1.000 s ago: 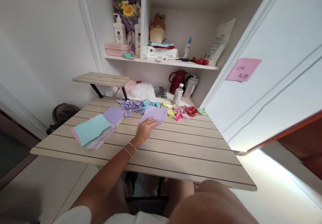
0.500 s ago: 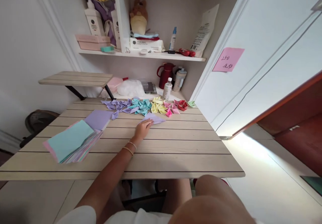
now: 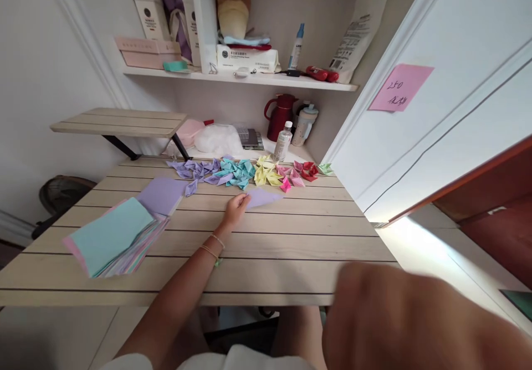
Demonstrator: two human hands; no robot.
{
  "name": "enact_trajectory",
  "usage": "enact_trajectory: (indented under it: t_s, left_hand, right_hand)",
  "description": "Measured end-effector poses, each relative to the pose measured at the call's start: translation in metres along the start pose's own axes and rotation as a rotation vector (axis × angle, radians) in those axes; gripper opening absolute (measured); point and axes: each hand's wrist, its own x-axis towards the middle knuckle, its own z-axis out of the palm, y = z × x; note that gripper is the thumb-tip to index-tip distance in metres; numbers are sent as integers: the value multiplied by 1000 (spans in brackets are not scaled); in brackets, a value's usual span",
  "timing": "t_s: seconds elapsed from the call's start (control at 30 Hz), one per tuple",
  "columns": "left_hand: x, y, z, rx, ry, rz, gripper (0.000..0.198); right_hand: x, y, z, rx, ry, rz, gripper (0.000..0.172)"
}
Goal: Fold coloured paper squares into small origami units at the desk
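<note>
My left hand [image 3: 235, 209] reaches across the wooden table [image 3: 291, 242] and pinches the near corner of a lilac paper sheet [image 3: 262, 197] that lies folded into a flat pointed shape. Just behind it runs a row of small folded paper pieces [image 3: 245, 171] in purple, teal, yellow, pink and red. A fanned stack of coloured paper [image 3: 118, 231] with a teal sheet on top lies to the left. My right arm [image 3: 415, 320] fills the bottom right as a blurred mass close to the camera; its fingers do not show.
A small raised shelf [image 3: 120, 122] stands at the table's back left. Behind the table are a red jug [image 3: 281, 116], a clear bottle [image 3: 284, 142] and a tumbler [image 3: 306, 123]. A wall shelf [image 3: 236, 76] holds boxes and bottles. A pink note [image 3: 401, 86] sticks to the door on the right.
The lilac sheet has gone from a broad square to a narrow folded shape under my left hand. My right arm has risen close to the camera. The view has shifted lower.
</note>
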Motion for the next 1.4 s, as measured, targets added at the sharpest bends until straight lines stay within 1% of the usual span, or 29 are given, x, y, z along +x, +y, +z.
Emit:
enact_trajectory:
  t_s: [0.07,0.1,0.13,0.17,0.2,0.23,0.27,0.3,0.33,0.37,0.43,0.5,0.53,0.6,0.63,0.67,0.73,0.8,0.87,0.97,1.03,1.1,1.17,1.23,1.3,1.4]
  left_hand:
    - [4,2,0,-130,54,-68,30]
    - [5,2,-1,-184,91,-98,31]
    - [7,3,-2,-225,131,-121,32]
    - [9,4,-3,-248,171,-135,32]
    - [10,4,-5,-254,207,-140,32]
    - [12,4,-6,-245,237,-138,32]
    - [13,3,-8,-230,262,-137,32]
    - [14,3,-10,-214,274,-138,32]
    - [15,3,-13,-201,279,-140,32]
    - [16,3,-14,-190,280,-142,33]
    - [17,4,-18,-174,283,-151,34]
    - [19,6,-22,-179,253,-176,34]
    - [19,8,-23,-193,213,-198,34]
    - [19,12,-26,-239,65,-260,37]
    - [19,13,-27,-261,-15,-292,40]
    - [18,14,-28,-273,-69,-316,44]
    - [18,14,-29,-289,-114,-349,51]
    - [19,12,-30,-307,-78,-360,52]
    - [20,10,-31,-339,-13,-348,46]
    - [21,9,-34,-406,29,-311,41]
    - [20,11,-36,-467,43,-307,47]
    - [18,13,-36,-544,62,-324,57]
    - [17,15,-35,-624,62,-343,66]
    - [16,17,-36,-679,47,-347,72]
    - [16,18,-36,-681,56,-360,72]
    - [19,19,-37,-594,120,-392,64]
  right_hand:
    - [73,40,9,30,63,-4,25]
    - [101,65,15,26,89,7,24]
    - [121,92,21,3,177,64,22]
    - [133,119,26,-24,319,122,26]
    - [138,144,31,-49,456,171,35]
    - [138,167,33,-65,546,221,43]
    - [135,187,35,-65,591,275,51]
    - [129,202,36,-48,621,317,56]
    - [124,213,35,3,613,354,58]
    - [120,221,35,76,556,400,55]
    - [116,229,34,189,413,509,44]
    - [118,232,34,202,322,608,37]
    - [119,233,34,185,315,642,37]
    - [121,234,35,176,339,674,37]
    - [122,234,35,202,354,678,37]
    - [123,234,34,245,367,677,37]
    - [123,235,32,355,386,672,37]
    - [123,236,29,473,382,678,36]
    - [121,237,26,575,354,699,33]
    - [119,238,24,649,285,734,24]
    - [120,237,25,663,237,732,25]
    - [121,235,27,679,206,709,34]
    - [123,233,29,672,206,688,43]
    - [125,232,31,625,226,678,47]
    - [124,233,32,562,239,660,44]
    - [121,236,33,493,196,638,32]
